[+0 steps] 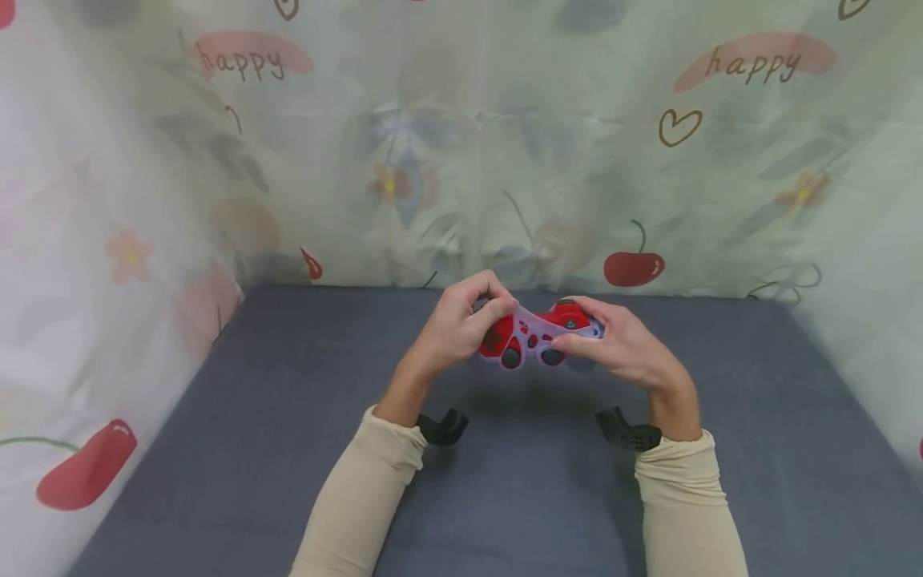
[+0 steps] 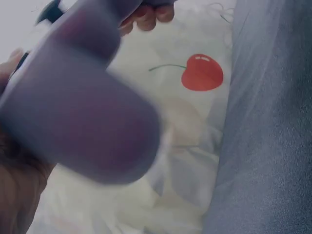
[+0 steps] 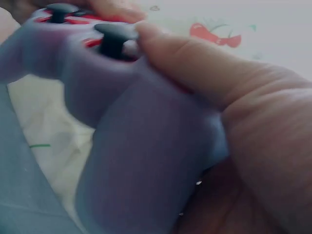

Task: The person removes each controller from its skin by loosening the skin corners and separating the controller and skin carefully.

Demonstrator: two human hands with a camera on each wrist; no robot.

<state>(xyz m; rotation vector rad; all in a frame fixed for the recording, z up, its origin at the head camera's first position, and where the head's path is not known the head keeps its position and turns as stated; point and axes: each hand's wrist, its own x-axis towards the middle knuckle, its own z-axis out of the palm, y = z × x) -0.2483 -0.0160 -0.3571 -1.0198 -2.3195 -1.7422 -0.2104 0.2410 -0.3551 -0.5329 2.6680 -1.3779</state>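
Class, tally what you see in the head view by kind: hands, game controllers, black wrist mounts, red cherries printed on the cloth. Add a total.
Hands: 2 (left hand, right hand)
Game controller: 1
Black wrist mounts: 2
Red cherries: 2
Total: 7

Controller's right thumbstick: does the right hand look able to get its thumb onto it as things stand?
Probably yes. The right hand already grips the controller on that side, and in the right wrist view its thumb lies right beside the black thumbstick, nothing between them. The left hand holds the far end.
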